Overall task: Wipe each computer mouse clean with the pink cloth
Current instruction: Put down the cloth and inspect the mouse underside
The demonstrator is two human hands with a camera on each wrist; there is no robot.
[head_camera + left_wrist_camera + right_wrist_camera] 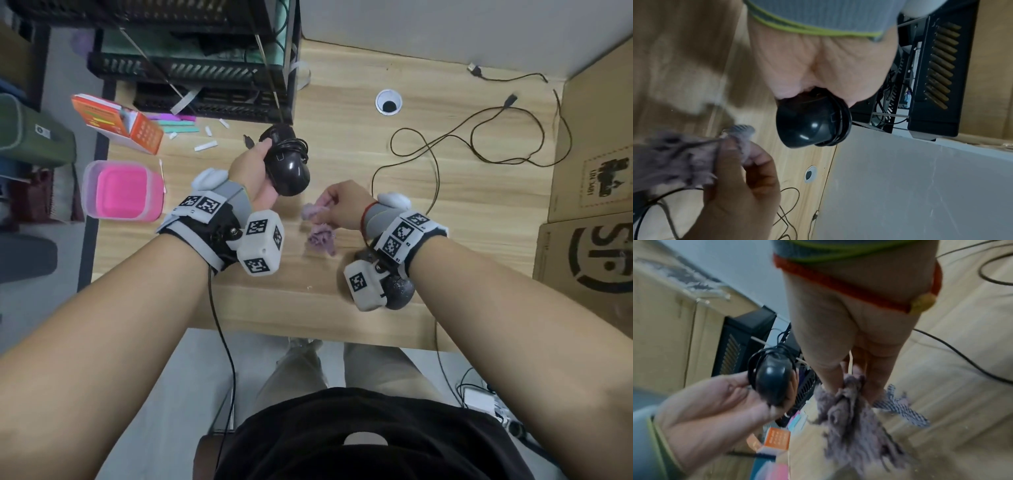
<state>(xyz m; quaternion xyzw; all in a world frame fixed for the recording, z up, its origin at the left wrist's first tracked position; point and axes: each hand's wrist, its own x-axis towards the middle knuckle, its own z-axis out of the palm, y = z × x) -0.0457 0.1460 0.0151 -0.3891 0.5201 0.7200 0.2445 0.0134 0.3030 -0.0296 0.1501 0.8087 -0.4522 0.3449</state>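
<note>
Head view, from the left edge of the frame: a pink container (124,190) sits on the wooden desk (359,164), with an orange box (120,122) above it and a black rack (191,58) across the upper left. Just left of centre, my left hand (255,173) is lifted off the desk, its fingers curled around a glossy black mouse (286,162) whose cord is wound round its body. The left wrist view shows the mouse (809,123) sticking out past my palm, rounded end free. Right of centre, my right hand (344,205) pinches the pink cloth (320,224) between thumb and fingers, and the bunched, fuzzy cloth hangs down toward the desk; whether it touches the wood, I cannot tell. In the right wrist view the cloth (857,415) spills below my fingertips, near the mouse but apart from it. A second dark mouse (399,291) lies at the desk's near edge, partly hidden under my right wrist. Loose black cables (479,144) loop across the right half of the desk, and cardboard boxes (596,205) stand along the right edge.
</note>
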